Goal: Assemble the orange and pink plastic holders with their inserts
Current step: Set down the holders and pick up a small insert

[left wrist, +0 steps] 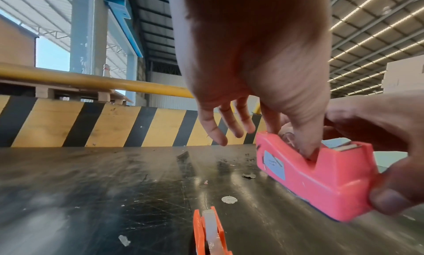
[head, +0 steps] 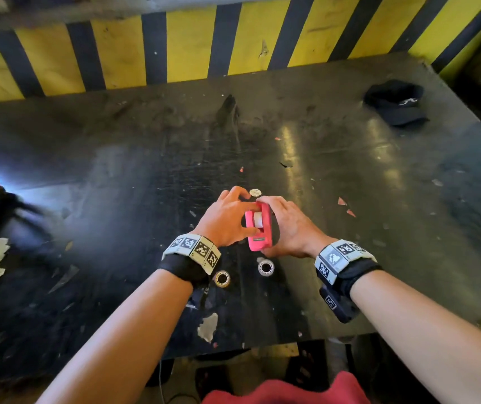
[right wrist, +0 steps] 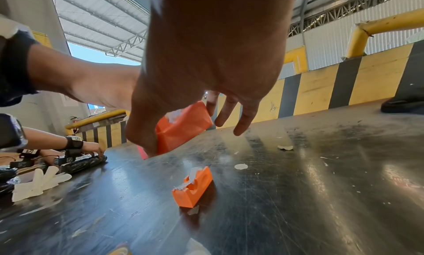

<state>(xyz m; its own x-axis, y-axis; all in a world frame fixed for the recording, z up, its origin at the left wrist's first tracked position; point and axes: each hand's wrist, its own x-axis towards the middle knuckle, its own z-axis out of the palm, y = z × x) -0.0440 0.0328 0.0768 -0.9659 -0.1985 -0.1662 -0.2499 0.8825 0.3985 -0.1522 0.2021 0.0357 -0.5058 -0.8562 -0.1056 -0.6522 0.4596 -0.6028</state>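
While the right hand [head: 284, 228] wraps its fingers round the pink holder [head: 258, 227] to steady it just above the bench [head: 350, 176], the left hand [head: 227, 218] pinches down into its slot, apparently seating the pale insert [head: 258, 219]. The holder is a glossy, wedge-shaped shell with a notch. An orange holder [right wrist: 192, 187], insert fitted, stands nearby.

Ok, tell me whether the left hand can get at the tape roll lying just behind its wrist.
Probably yes, once freed: the tape roll lies uncovered on the table, but the left hand now pinches the pink holder, which the right hand also grips.
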